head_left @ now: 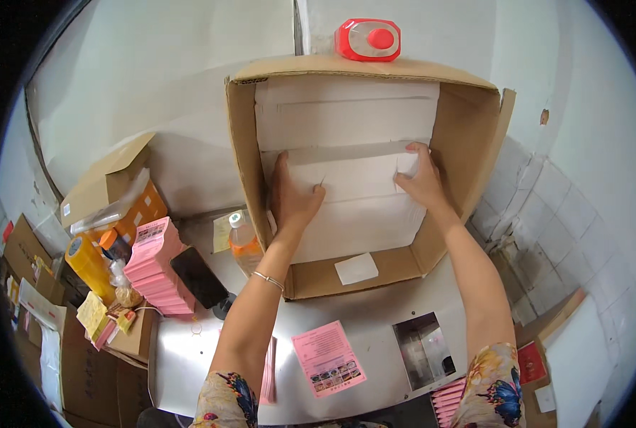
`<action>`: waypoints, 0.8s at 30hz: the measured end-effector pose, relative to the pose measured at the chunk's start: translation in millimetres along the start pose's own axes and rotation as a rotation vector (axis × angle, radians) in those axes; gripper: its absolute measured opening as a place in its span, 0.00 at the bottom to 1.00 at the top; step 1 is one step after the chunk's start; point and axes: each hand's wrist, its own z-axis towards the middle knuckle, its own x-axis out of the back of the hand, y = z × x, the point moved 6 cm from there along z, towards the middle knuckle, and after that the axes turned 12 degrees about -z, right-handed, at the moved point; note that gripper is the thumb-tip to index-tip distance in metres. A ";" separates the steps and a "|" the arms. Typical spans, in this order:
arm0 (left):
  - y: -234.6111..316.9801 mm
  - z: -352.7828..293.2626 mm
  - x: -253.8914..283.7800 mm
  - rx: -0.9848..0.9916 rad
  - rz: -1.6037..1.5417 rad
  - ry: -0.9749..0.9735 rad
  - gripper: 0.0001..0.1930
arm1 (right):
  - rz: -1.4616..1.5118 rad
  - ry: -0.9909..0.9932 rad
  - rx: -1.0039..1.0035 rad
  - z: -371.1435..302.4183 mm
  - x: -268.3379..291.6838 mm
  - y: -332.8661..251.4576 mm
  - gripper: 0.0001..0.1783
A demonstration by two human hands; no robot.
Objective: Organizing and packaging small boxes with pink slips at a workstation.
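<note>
A large open cardboard box (468,143) rests on the table, its opening toward me and white box-like packs (354,114) filling its back in rows. Both my arms reach inside it. My left hand (296,196) is closed on the left end of a white pack (361,175), thumb on its face. At the other end my right hand (422,178) grips the same pack, with the thumb bent over its face. The fingertips behind the pack are partly hidden. A small white piece (356,269) lies on the box's near inner wall.
A red-capped container (368,39) stands behind the box. Left are an orange drink bottle (243,239), a phone (200,277), a stack of pink leaflets (159,267) and a yellow roll (89,267). A pink leaflet (329,359) lies near a rectangular opening (424,351) in the metal table (261,385).
</note>
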 end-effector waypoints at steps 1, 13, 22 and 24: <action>-2.0 0.0 -2.4 0.070 0.025 -0.029 0.46 | -0.022 -0.062 -0.042 0.9 -0.3 2.0 0.36; 24.9 -30.7 4.0 -0.084 -0.048 0.101 0.45 | 0.020 0.199 0.016 -28.9 2.3 7.9 0.36; 21.9 -2.2 -3.1 0.034 -0.018 0.049 0.46 | -0.020 0.117 -0.016 -2.6 -3.1 7.2 0.36; 25.6 -9.0 4.7 0.014 -0.031 0.077 0.46 | 0.000 0.151 0.025 -10.1 2.1 -1.9 0.35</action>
